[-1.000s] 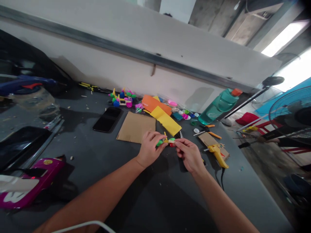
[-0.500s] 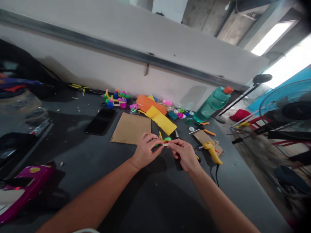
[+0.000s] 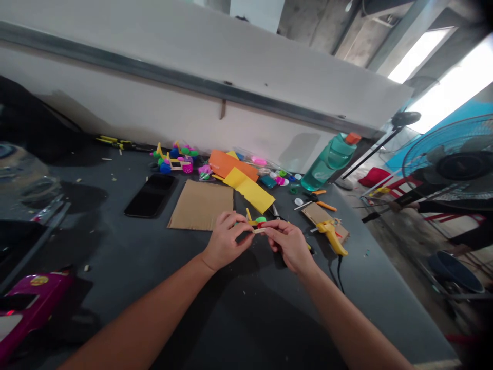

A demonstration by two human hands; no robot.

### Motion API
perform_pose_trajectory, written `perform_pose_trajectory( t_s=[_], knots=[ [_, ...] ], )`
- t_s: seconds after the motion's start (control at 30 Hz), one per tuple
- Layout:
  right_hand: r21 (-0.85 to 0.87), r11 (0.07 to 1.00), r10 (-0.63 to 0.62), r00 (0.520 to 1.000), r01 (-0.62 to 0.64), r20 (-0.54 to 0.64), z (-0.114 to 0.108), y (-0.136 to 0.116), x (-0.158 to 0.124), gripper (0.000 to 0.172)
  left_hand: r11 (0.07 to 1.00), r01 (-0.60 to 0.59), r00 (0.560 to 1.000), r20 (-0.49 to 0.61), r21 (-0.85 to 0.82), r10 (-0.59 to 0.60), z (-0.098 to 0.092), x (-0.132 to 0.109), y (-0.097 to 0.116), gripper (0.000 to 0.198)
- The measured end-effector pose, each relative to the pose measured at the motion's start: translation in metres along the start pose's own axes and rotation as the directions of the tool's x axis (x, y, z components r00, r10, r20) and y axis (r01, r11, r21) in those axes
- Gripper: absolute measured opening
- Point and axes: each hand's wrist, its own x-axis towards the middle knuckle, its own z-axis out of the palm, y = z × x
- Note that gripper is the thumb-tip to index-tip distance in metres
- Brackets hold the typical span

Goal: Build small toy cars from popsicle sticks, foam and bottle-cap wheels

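Observation:
Over the dark table (image 3: 239, 308) my left hand (image 3: 225, 240) and my right hand (image 3: 288, 244) meet around a small craft piece (image 3: 257, 224) made of wooden sticks with green and red bottle caps. Both hands pinch it, left from the left side, right from the right end. A brown cardboard sheet (image 3: 200, 205) lies just behind my left hand. A yellow glue gun (image 3: 331, 236) rests to the right of my right hand, its cord running toward me.
Yellow paper (image 3: 248, 190) and orange paper (image 3: 231, 165), a finished stick-and-cap toy (image 3: 173, 156), loose caps and a teal bottle (image 3: 327, 162) stand along the wall. A black phone (image 3: 150, 195) lies left of the cardboard. A pink toy car (image 3: 26, 308) sits near left. A fan (image 3: 454, 164) stands right.
The view has shifted so everything slid left and slightly down in the picture. Both hands keep their pinch on the craft piece, with only small finger movement.

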Motion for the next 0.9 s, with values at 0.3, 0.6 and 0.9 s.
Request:
perform_pose_trajectory(
  t_s=[0.3,0.6,0.9],
  knots=[
    [-0.062,0.994,-0.088,0.996,0.090,0.025,0.005,0.003,0.000,0.022,0.999,-0.024,0.999,-0.038,-0.028,0.023,0.002,0.000,-0.002,0.006],
    [-0.395,0.883,-0.268,0.963,0.254,0.021,0.006,-0.006,-0.007,0.018,0.996,-0.014,0.999,-0.040,-0.085,0.010,-0.002,0.002,0.005,0.019],
    [-0.743,0.350,-0.541,0.770,0.571,0.337,-0.011,-0.009,-0.004,0.013,0.960,0.200,0.980,0.032,-0.198,-0.198,-0.009,0.019,0.023,0.011]
  ],
)
